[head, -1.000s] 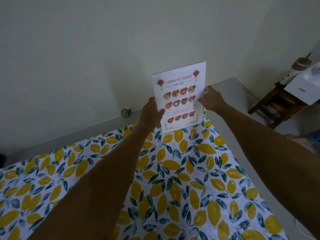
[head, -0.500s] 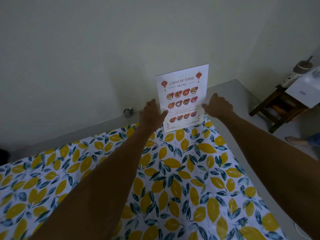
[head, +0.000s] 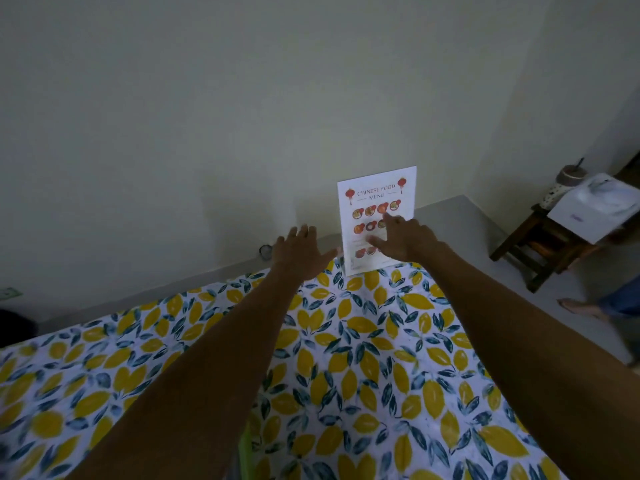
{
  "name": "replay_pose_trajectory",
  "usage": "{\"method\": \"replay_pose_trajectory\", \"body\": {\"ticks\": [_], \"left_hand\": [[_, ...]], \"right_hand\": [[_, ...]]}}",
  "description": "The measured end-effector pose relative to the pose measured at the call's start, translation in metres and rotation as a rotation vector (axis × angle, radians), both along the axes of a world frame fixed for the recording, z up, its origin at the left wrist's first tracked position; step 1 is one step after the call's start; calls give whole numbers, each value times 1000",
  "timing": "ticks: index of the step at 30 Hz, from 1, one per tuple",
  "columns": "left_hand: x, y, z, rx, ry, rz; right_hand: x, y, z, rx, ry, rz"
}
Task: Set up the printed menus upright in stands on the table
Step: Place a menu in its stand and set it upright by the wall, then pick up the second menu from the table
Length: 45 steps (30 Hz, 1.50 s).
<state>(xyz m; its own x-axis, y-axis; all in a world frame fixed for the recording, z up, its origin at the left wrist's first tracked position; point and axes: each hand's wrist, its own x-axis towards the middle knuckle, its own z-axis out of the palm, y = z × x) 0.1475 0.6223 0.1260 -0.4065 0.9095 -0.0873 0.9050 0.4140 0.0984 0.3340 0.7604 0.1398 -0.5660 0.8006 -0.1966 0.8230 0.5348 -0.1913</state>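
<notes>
A white printed menu [head: 376, 199] headed "Chinese Food Menu" stands upright on its own at the far edge of the table, which is covered by a lemon-patterned cloth [head: 363, 341]. Its stand is clear and hard to make out. My left hand [head: 299, 252] hovers just left of the menu with fingers spread, holding nothing. In front of the menu's lower half is my right hand [head: 403, 239], fingers apart, covering part of the print; whether it touches the sheet is unclear.
A pale wall rises right behind the table. A dark wooden stool [head: 540, 244] with a white box [head: 595, 211] and a cup [head: 568, 180] stands at the right. A person's foot [head: 581, 308] is on the grey floor. A small round object [head: 266, 251] lies by the wall.
Both hands have let go of the menu's sides and opened. The left hand drew back to the left; the right hand moved in front of the sheet. The menu stays upright.
</notes>
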Motion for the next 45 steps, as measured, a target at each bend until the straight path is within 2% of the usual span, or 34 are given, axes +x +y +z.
{"method": "replay_pose_trajectory", "body": {"ticks": [6,12,21,27,34,38,42,45], "left_hand": [[-28,-92,37,73,42,24],[-82,-220,48,111,110,76],[-153,-408,56,120,238,243],[-175,-506,66,111,209,359],[-171,-606,69,130,177,527],[-175,-664,62,66,150,620],[-180,-717,48,79,210,674],[-185,-752,38,41,174,726]], "right_hand": [[-43,-98,38,27,-21,87],[-111,-219,62,46,-5,158],[-209,-385,67,58,-32,357],[-257,-477,67,71,-29,500],[-285,-560,60,39,-57,645],[-286,-597,49,-5,-62,715],[-283,-625,31,-40,-88,742],[-290,-639,21,-58,-114,737]]}}
